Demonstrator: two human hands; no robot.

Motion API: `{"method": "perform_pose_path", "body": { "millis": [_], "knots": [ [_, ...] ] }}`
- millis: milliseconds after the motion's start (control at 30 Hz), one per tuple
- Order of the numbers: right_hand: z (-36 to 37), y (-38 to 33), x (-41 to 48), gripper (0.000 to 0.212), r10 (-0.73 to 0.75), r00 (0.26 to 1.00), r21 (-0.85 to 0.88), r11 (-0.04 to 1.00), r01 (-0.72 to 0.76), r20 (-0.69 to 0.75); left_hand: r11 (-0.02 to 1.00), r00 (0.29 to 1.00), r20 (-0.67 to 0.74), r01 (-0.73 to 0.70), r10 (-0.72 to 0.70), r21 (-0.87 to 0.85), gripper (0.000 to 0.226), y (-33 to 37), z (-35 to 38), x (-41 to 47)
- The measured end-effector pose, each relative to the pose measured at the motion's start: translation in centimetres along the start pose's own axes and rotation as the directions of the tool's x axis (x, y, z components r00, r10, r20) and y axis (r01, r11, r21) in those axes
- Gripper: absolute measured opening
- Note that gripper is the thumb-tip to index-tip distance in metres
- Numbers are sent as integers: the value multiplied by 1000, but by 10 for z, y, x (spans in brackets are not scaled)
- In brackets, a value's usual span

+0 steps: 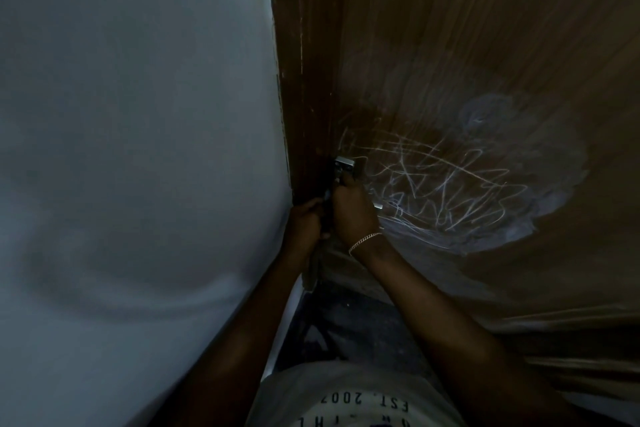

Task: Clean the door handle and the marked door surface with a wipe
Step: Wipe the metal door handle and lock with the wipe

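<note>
The metal door handle [344, 163] is seen at the centre of the frame, on the left edge of a brown wooden door [485, 45]. White scribbles [450, 191] and a pale smeared patch are spread across the door to the handle's right. The handle is gripped by the curled fingers of the right hand [353, 211]. A dark wipe [313, 270] is held in the curled left hand [304, 222]. "EST. 2002" can be read upside down on the shirt [346, 402] at the bottom.

We're indoors, dim doorway of what looks like a home: brown wooden door [485, 28] scrawled with white scribbles [450, 184], plain pale wall [138, 114] right beside it.
</note>
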State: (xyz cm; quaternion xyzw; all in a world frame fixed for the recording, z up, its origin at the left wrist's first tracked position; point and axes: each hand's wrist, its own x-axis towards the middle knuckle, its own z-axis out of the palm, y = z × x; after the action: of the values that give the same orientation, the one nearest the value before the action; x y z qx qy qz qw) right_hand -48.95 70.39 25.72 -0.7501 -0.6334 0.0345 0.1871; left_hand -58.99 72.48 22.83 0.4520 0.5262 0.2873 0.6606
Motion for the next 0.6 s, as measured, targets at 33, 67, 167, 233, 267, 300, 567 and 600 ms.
{"method": "perform_pose_path", "body": {
  "millis": [33,67,167,233,267,300,567,600],
  "knots": [
    [-2,0,2,27,31,999,44,999,-30,-13,1000,1000,15,2,-2,1,22,1,0,0],
    [-4,2,2,27,53,998,74,996,-50,-27,1000,1000,20,14,-14,-4,24,1,0,0],
    [-6,12,-9,22,44,997,112,993,-37,-59,996,998,15,69,-68,-51,27,4,-1,-1],
    [-6,21,-16,21,3,990,144,989,18,-141,993,995,27,94,-92,-67,28,5,-2,0],
    [-4,24,-15,24,-26,980,139,989,54,-195,992,995,33,101,-99,-75,28,6,-2,0],
    [-3,24,-11,27,-58,968,120,989,89,-242,990,994,38,109,-106,-84,28,7,-1,-1],
    [3,39,3,16,-153,922,-67,988,138,-357,996,998,35,62,-59,-69,32,6,-3,-3],
    [3,36,7,14,-162,916,-86,986,140,-366,995,997,30,66,-64,-73,32,6,-3,-2]
  ]
}}
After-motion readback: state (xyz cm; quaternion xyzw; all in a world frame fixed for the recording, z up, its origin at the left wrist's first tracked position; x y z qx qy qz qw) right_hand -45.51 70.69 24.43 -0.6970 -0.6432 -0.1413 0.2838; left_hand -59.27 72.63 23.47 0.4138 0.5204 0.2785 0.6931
